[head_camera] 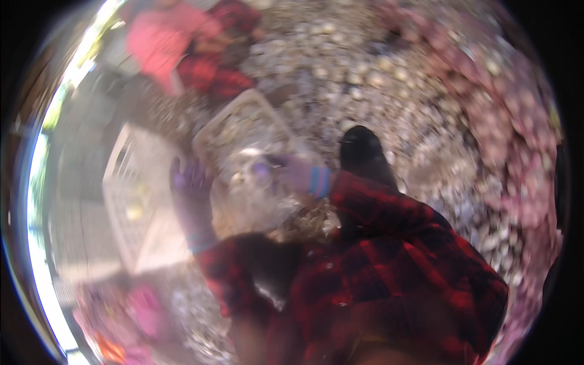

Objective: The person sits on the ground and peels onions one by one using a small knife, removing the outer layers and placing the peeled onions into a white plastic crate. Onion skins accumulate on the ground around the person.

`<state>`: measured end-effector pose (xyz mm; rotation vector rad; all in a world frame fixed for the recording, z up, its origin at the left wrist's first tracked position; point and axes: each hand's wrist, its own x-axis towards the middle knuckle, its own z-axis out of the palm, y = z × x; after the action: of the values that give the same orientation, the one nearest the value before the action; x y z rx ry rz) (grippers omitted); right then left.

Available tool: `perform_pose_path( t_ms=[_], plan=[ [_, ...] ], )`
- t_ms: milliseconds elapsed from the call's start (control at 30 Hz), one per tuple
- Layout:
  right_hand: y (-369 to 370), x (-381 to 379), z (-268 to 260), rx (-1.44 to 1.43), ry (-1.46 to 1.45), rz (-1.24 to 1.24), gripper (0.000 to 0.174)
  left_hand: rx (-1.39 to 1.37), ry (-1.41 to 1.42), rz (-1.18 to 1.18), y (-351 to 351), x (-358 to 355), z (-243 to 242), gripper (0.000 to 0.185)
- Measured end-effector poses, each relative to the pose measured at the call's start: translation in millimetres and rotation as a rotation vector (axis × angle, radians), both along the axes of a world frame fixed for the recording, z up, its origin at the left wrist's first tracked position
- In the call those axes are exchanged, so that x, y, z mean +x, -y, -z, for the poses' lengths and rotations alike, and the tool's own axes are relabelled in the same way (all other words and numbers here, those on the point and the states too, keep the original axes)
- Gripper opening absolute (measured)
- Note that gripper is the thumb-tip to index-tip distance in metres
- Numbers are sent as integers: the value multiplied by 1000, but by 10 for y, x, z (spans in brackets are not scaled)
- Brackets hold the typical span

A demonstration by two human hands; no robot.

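Note:
Purple gloves cover both of my hands, and red-and-black checked sleeves end at the wrists. My left hand has its fingers spread, between a pale slatted plastic crate and a second plastic crate. Pale round pieces, which look like onions, lie in the slatted crate. My right hand is over the near part of the second crate, with a dark object at its fingers. Motion blur hides what that object is and how the fingers close. Below this hand lies a heap of pale skins.
A person in a pink top sits at the upper left. Onions and loose skins cover the ground. Filled pinkish net sacks line the right side. My dark boot stands right of the second crate.

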<state>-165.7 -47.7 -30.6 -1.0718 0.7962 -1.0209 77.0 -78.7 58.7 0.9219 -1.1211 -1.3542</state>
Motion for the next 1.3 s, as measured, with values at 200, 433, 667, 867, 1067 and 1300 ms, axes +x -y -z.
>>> perform_pose_path(
  t_ms=[200, 433, 667, 867, 1067, 1300],
  plan=[
    [-92, -98, -199, -322, 95, -108, 54, 165, 316, 148, -517, -811, 695, 34],
    [-490, -1190, -113, -51, -105, 127, 43, -43, 765, -231, -171, -984, 1024, 17],
    [-1112, -3606, 1541, 596, -403, 962, 22, 250, 1617, 49, 301, -579, 1124, 69],
    [-1486, -3984, 2964, 875, -804, 686, 32, 232, 1566, -76, 258, -670, 1232, 48],
    [-944, -3448, 3296, 1007, -841, 695, 84, 198, 1433, 131, 196, -893, 1202, 62],
    [-1107, -3363, 2887, 792, -1, 969, 55, 319, 1366, 90, 56, -1115, 930, 54]
  ],
)
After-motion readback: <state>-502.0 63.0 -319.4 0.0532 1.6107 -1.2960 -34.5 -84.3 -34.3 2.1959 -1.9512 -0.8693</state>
